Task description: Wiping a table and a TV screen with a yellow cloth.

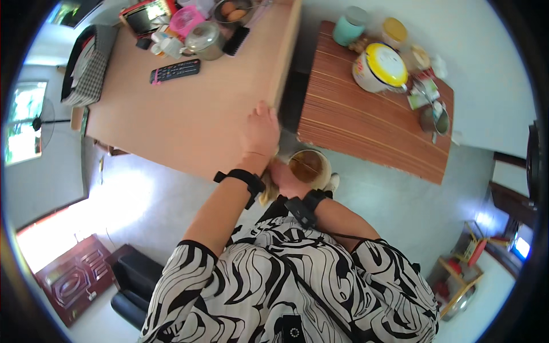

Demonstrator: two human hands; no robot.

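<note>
My left hand rests on the light wooden table, by its right edge, with nothing visible in it. Lower down, just beyond the table's near corner, my right hand grips a yellowish cloth. Part of the cloth hangs below the fingers; the rest is hidden by my hands. Right beside that hand stands a pale bucket holding brownish liquid, its near left side covered by my hand.
A remote control, a lidded metal pot, a black brush and a checked box sit on the table. Across a narrow gap, a low brown table carries a yellow-lidded pot and a metal cup.
</note>
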